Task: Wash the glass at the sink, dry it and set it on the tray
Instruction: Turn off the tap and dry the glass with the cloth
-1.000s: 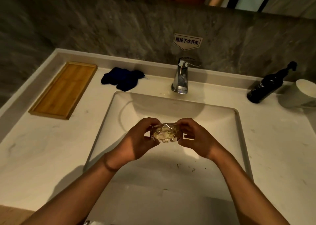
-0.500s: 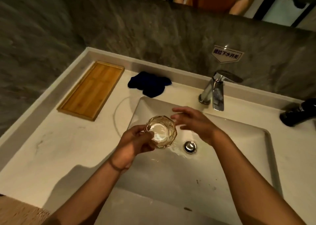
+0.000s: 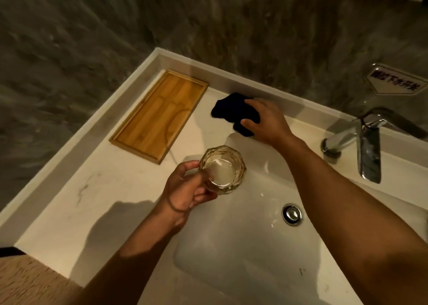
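Left hand [image 3: 185, 188] grip holds the glass [image 3: 222, 169] upright over the sink [image 3: 243, 246]; right hand [image 3: 266, 121] grip closes on the dark cloth [image 3: 228, 110].

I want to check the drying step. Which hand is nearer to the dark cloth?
The right hand: it rests on the dark cloth beside the tray. The left hand is apart from the cloth, holding the glass over the sink's left edge.

navy cloth [image 3: 231, 112], amber glass [image 3: 222, 169], honey-brown tray [image 3: 139, 140]

Bathroom, white basin [image 3: 254, 246], chrome faucet [image 3: 368, 147], stone wall [image 3: 92, 38]
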